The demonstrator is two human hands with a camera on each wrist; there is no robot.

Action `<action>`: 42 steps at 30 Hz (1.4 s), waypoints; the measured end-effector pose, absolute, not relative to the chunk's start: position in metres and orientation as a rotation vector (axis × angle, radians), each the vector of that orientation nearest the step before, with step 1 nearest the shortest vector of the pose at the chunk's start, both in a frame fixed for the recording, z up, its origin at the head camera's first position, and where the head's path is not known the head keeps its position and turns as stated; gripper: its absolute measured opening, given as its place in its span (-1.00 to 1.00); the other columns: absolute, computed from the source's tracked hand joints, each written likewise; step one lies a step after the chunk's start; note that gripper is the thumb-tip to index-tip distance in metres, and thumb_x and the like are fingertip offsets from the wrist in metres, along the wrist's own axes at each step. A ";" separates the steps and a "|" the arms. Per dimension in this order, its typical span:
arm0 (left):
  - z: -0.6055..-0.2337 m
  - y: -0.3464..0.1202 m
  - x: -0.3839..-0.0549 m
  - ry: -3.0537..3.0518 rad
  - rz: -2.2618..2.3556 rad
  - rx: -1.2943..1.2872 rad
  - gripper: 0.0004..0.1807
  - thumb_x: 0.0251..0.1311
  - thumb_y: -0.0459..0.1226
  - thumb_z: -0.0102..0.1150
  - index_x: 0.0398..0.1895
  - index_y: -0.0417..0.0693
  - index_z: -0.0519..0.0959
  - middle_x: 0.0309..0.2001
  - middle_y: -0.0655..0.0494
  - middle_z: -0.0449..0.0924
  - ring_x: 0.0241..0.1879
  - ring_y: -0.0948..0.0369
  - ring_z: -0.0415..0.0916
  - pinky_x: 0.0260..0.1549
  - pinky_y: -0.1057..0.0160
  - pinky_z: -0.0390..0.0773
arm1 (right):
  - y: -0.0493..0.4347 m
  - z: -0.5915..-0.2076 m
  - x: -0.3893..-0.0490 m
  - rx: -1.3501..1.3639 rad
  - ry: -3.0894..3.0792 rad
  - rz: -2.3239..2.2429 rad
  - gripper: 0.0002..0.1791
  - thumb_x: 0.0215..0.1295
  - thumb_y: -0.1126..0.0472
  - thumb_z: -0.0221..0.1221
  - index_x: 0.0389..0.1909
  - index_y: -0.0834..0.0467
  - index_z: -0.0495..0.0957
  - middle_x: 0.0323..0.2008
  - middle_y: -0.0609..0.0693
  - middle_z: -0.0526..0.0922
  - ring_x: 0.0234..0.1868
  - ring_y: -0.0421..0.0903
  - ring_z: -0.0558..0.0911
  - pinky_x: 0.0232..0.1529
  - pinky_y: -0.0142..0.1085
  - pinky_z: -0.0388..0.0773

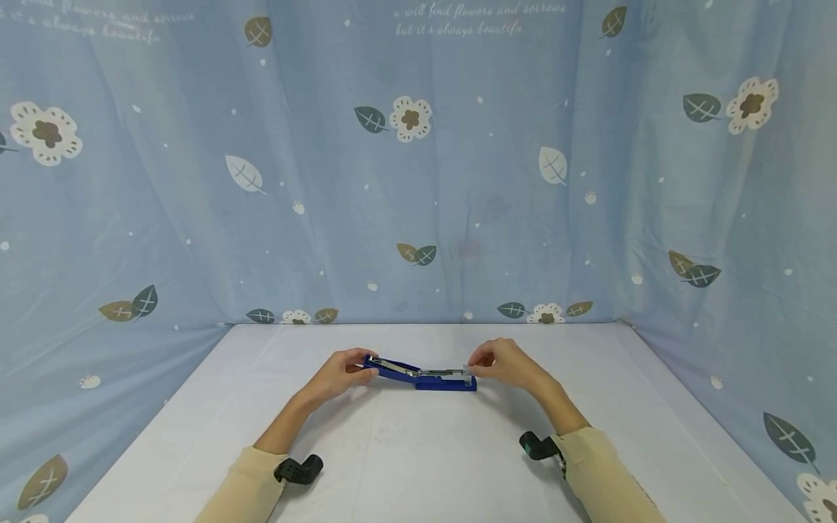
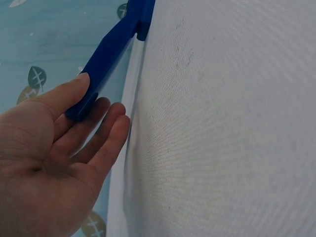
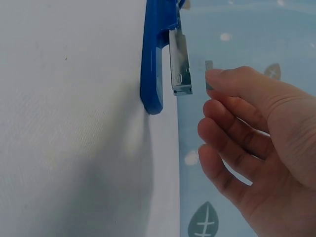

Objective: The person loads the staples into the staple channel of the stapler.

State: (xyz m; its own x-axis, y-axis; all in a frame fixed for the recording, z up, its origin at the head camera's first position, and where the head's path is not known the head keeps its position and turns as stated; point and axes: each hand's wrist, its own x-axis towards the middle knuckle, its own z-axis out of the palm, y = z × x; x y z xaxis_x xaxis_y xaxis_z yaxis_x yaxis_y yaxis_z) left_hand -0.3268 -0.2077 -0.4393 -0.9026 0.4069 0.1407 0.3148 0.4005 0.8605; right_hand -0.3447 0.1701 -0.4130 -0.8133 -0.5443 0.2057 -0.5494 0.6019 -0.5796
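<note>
A blue stapler (image 1: 446, 385) rests on the table, its top cover swung far back to the left and its metal staple channel (image 3: 179, 61) exposed. My left hand (image 1: 336, 376) grips the end of the raised cover (image 2: 106, 57), thumb on one side and fingers on the other. Between thumb and forefinger, my right hand (image 1: 506, 363) pinches a small grey strip of staples (image 3: 209, 65). In the right wrist view this strip is held beside the front end of the channel, with a gap between them. The other right fingers are loosely bent.
A white cloth-covered table (image 1: 418, 457) spreads under both hands. Behind it and along both sides hangs a blue curtain (image 1: 327, 218) with flowers and leaves. Each wrist carries a black camera mount, one on the left (image 1: 299, 470) and one on the right (image 1: 539, 446).
</note>
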 end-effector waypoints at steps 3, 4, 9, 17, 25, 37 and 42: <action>-0.439 -0.208 -0.327 2.548 1.541 0.660 -0.56 0.31 -0.24 0.22 0.20 -0.24 0.48 -0.01 -0.24 0.64 -0.07 -0.14 0.66 -0.17 0.27 0.67 | 0.169 -0.412 -0.345 0.968 -2.804 1.035 -0.89 0.21 0.19 0.34 -0.27 0.11 0.71 -0.42 -0.13 0.69 -0.42 -0.25 0.57 -0.38 -0.44 0.55; -0.440 -0.208 -0.327 2.548 1.542 0.660 -0.56 0.31 -0.24 0.22 0.20 -0.24 0.48 -0.01 -0.24 0.64 -0.07 -0.14 0.66 -0.17 0.27 0.67 | 0.168 -0.412 -0.345 0.972 -2.802 1.038 -0.88 0.21 0.19 0.34 -0.26 0.12 0.71 -0.42 -0.13 0.69 -0.42 -0.24 0.57 -0.38 -0.43 0.55; -0.440 -0.208 -0.328 2.547 1.548 0.665 -0.56 0.31 -0.23 0.22 0.20 -0.23 0.48 -0.01 -0.23 0.64 -0.07 -0.13 0.66 -0.18 0.29 0.67 | 0.165 -0.413 -0.347 0.975 -2.788 1.030 -0.88 0.21 0.19 0.34 -0.26 0.11 0.71 -0.41 -0.13 0.69 -0.41 -0.26 0.57 -0.36 -0.44 0.55; -0.439 -0.207 -0.326 2.564 1.526 0.657 -0.55 0.31 -0.19 0.23 0.19 -0.20 0.49 -0.02 -0.19 0.65 -0.09 -0.10 0.67 -0.19 0.30 0.65 | 0.161 -0.416 -0.349 0.998 -2.759 1.009 -0.90 0.20 0.20 0.35 -0.28 0.12 0.71 -0.41 -0.12 0.71 -0.42 -0.30 0.56 -0.41 -0.43 0.54; -0.440 -0.207 -0.328 2.579 1.518 0.661 -0.55 0.30 -0.19 0.24 0.19 -0.19 0.50 -0.03 -0.18 0.66 -0.10 -0.08 0.68 -0.18 0.25 0.66 | 0.157 -0.414 -0.348 0.964 -2.802 1.008 -0.89 0.21 0.16 0.35 -0.27 0.08 0.71 -0.38 -0.13 0.71 -0.37 -0.27 0.58 -0.35 -0.44 0.54; -0.442 -0.208 -0.327 2.574 1.528 0.646 -0.55 0.30 -0.20 0.24 0.20 -0.20 0.49 -0.01 -0.21 0.65 -0.08 -0.09 0.67 -0.14 0.18 0.67 | 0.150 -0.415 -0.349 1.002 -2.785 1.005 -0.88 0.21 0.17 0.35 -0.27 0.10 0.71 -0.35 -0.11 0.72 -0.32 -0.25 0.61 -0.28 -0.44 0.56; -0.440 -0.207 -0.326 2.565 1.536 0.657 -0.55 0.32 -0.24 0.22 0.21 -0.25 0.47 -0.02 -0.27 0.64 -0.10 -0.13 0.67 -0.15 0.15 0.68 | 0.147 -0.417 -0.350 1.010 -2.790 1.005 -0.89 0.21 0.16 0.35 -0.27 0.08 0.71 -0.33 -0.12 0.72 -0.30 -0.24 0.61 -0.26 -0.45 0.56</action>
State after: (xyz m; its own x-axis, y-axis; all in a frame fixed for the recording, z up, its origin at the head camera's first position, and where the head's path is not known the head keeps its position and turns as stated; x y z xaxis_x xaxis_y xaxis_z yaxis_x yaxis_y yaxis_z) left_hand -0.3256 -0.2067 -0.4396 -0.9047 0.3996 0.1477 0.3188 0.4051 0.8569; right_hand -0.3495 0.1471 -0.4173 -0.7921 -0.5714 0.2149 -0.5771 0.5861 -0.5688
